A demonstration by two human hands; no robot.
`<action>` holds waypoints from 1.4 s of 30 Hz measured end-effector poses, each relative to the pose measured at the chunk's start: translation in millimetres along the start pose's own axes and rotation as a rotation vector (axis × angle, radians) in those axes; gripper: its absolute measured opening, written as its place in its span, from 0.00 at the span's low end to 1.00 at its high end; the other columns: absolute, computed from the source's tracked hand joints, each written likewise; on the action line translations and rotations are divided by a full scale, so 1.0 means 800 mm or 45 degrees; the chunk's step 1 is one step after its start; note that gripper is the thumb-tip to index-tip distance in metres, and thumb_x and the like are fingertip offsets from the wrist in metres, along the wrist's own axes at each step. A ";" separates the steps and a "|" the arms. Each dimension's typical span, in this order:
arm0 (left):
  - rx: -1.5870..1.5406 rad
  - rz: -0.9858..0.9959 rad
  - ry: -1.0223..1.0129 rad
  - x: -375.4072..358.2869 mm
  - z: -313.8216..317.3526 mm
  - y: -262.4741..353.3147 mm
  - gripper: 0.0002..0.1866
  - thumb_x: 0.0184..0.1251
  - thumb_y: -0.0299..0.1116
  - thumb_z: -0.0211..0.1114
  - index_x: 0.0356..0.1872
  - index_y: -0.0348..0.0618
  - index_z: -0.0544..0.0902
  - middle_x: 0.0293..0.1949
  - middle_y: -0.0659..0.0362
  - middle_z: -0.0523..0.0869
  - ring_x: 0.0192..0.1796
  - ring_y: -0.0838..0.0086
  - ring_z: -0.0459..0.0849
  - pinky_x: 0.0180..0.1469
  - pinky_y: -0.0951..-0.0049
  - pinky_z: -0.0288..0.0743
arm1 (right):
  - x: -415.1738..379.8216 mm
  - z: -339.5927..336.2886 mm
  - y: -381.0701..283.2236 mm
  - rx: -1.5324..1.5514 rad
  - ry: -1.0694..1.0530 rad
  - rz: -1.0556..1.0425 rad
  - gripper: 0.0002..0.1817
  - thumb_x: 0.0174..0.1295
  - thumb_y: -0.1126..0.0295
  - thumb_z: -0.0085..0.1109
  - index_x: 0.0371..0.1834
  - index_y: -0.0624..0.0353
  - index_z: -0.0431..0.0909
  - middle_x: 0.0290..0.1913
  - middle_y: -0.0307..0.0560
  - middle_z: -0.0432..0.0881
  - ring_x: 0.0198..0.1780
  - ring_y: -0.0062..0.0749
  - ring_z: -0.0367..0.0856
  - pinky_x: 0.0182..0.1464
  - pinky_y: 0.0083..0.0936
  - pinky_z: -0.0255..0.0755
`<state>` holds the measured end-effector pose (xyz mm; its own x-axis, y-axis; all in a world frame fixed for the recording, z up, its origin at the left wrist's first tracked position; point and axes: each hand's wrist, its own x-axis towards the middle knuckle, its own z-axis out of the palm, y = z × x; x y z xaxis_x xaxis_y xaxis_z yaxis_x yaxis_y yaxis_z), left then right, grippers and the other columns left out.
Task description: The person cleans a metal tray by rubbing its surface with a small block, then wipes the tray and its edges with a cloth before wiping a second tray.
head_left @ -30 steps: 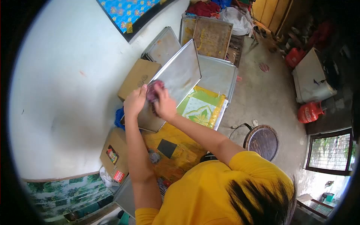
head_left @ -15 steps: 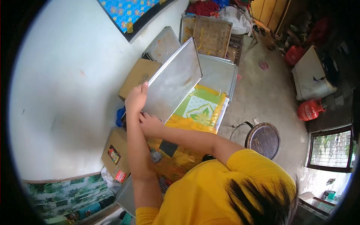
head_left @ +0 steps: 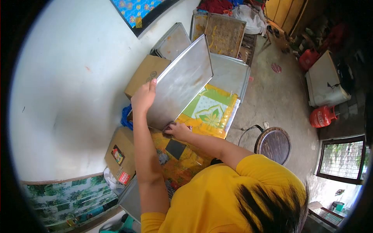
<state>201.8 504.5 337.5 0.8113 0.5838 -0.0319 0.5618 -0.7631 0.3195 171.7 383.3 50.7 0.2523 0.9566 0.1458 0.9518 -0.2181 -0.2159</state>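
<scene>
A flat metal baking tray (head_left: pixel 178 85) stands tilted up above the table (head_left: pixel 182 165). My left hand (head_left: pixel 143 97) grips its upper left edge, thumb on the face and fingers behind. At the tray's lower corner is my right hand (head_left: pixel 179 131), its fingers closed on a small dark wad that looks like a rag (head_left: pixel 168 129). The wad touches or lies very close to the tray's bottom edge. Under and beside the tray spreads a yellow and green patterned plastic cover (head_left: pixel 211 110). A dark square patch (head_left: pixel 175 149) lies on the orange tabletop near my right forearm.
More metal trays (head_left: pixel 231 75) lie beyond the cover, and others (head_left: pixel 173 40) lean at the wall. Cardboard boxes (head_left: pixel 145 75) stand along the left. A round stool (head_left: pixel 273 145) is on the floor at right, with a red gas cylinder (head_left: pixel 323 116) farther off.
My right hand has moved right and down along the tray's lower edge, bringing the dark wad into view. The left hand keeps its grip, and the tray stays tilted.
</scene>
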 end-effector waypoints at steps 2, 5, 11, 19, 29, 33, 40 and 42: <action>0.008 -0.012 -0.007 0.000 0.002 -0.001 0.30 0.74 0.58 0.38 0.47 0.47 0.82 0.45 0.45 0.84 0.52 0.46 0.80 0.53 0.50 0.72 | 0.004 -0.003 -0.003 0.016 -0.105 0.024 0.19 0.59 0.61 0.55 0.55 0.31 0.76 0.43 0.41 0.78 0.38 0.39 0.81 0.30 0.34 0.75; -0.006 -0.018 -0.018 0.001 0.003 -0.003 0.30 0.74 0.59 0.39 0.47 0.47 0.83 0.45 0.45 0.84 0.52 0.46 0.80 0.54 0.50 0.71 | 0.018 0.001 -0.009 0.058 -0.279 0.152 0.18 0.61 0.61 0.54 0.56 0.34 0.77 0.42 0.42 0.79 0.39 0.39 0.82 0.31 0.36 0.76; -0.007 0.005 0.024 -0.004 0.004 -0.004 0.30 0.73 0.60 0.39 0.47 0.48 0.83 0.45 0.46 0.85 0.52 0.47 0.80 0.54 0.51 0.72 | 0.022 -0.039 0.001 0.269 -0.546 0.383 0.19 0.59 0.61 0.53 0.56 0.39 0.78 0.45 0.50 0.83 0.45 0.44 0.86 0.39 0.43 0.78; -0.019 0.018 0.028 -0.007 -0.003 0.001 0.29 0.73 0.59 0.39 0.48 0.51 0.82 0.45 0.47 0.85 0.52 0.48 0.80 0.54 0.53 0.72 | -0.010 -0.105 0.098 0.440 -0.118 0.845 0.24 0.60 0.62 0.52 0.62 0.33 0.71 0.51 0.51 0.80 0.45 0.48 0.84 0.44 0.46 0.78; -0.184 0.068 -0.078 0.014 0.008 -0.022 0.30 0.73 0.59 0.40 0.51 0.48 0.82 0.49 0.46 0.84 0.55 0.46 0.79 0.56 0.52 0.70 | 0.044 -0.223 -0.027 0.214 0.576 -0.096 0.24 0.56 0.57 0.58 0.59 0.33 0.72 0.54 0.52 0.74 0.43 0.44 0.80 0.35 0.37 0.81; -0.291 0.070 -0.115 0.009 0.007 -0.015 0.30 0.73 0.58 0.41 0.52 0.46 0.81 0.50 0.45 0.83 0.56 0.46 0.78 0.57 0.53 0.70 | 0.067 -0.216 -0.046 0.197 0.606 -0.196 0.20 0.54 0.57 0.60 0.51 0.48 0.77 0.51 0.49 0.76 0.43 0.40 0.78 0.32 0.35 0.80; -0.270 0.120 -0.157 0.017 0.007 -0.021 0.30 0.74 0.57 0.40 0.54 0.43 0.80 0.51 0.43 0.82 0.57 0.46 0.78 0.58 0.54 0.69 | 0.079 -0.214 -0.045 0.130 0.574 -0.230 0.16 0.53 0.58 0.61 0.40 0.53 0.82 0.49 0.45 0.77 0.43 0.39 0.79 0.29 0.34 0.79; -0.250 0.089 -0.127 0.009 0.005 -0.016 0.30 0.74 0.57 0.40 0.53 0.43 0.80 0.51 0.43 0.82 0.57 0.46 0.78 0.58 0.54 0.69 | 0.083 -0.216 -0.040 0.141 0.604 -0.215 0.15 0.53 0.57 0.61 0.40 0.51 0.82 0.49 0.44 0.77 0.44 0.39 0.79 0.28 0.34 0.79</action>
<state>201.3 517.4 329.3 0.8644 0.4941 -0.0935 0.4695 -0.7265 0.5018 188.3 420.3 234.4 0.1722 0.7782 0.6040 0.9684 -0.0217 -0.2483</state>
